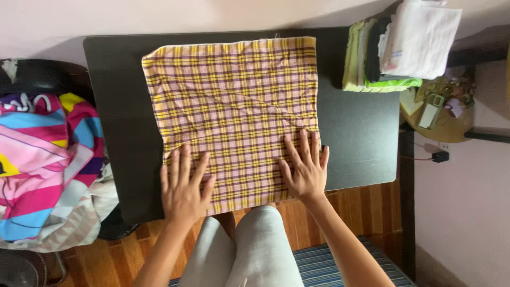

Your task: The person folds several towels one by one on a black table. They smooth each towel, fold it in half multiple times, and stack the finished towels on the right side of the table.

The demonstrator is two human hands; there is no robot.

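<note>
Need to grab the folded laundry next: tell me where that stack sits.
In the head view the stack of folded cloths sits at the far right corner of the black table, right of the plaid cloth under both hands.

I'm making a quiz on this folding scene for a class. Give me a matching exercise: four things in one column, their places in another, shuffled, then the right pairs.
Things:
1. plaid cloth
2. stack of folded laundry
3. colourful striped fabric
4. left hand

Places:
A. far right corner of the black table
B. heaped beside the table's left edge
C. flat on the cloth's near left corner
D. spread flat across the middle of the table

Pairs: 1-D, 2-A, 3-B, 4-C
</note>
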